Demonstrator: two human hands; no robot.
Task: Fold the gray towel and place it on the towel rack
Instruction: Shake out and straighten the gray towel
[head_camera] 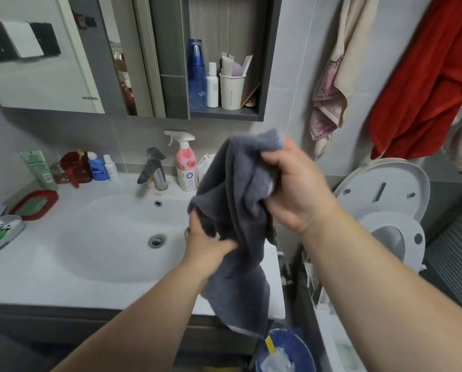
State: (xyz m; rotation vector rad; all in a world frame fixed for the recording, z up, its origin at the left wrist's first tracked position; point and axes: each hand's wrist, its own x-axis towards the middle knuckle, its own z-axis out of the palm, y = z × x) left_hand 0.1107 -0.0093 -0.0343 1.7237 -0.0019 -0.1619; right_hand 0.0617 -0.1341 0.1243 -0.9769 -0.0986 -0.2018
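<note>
The gray towel [238, 210] hangs bunched and crumpled in front of me, over the right end of the white sink counter [36, 277]. My right hand [294, 183] grips its upper part, with a corner sticking up above the fingers. My left hand [205, 242] holds the towel lower down on its left side, fingers tucked into the folds. The towel's loose end dangles below the counter edge. A towel rack is not clearly visible; a red towel [423, 84] and a beige and pink towel [331, 84] hang on the right wall.
The faucet [153, 169] and a pink spray bottle [185, 162] stand behind the basin [104, 237]. Bottles and a red soap dish [34, 205] line the counter's left. An open mirror cabinet [224, 76] hangs above. To the right: a raised toilet lid [385, 189], blue bin [283, 353] below.
</note>
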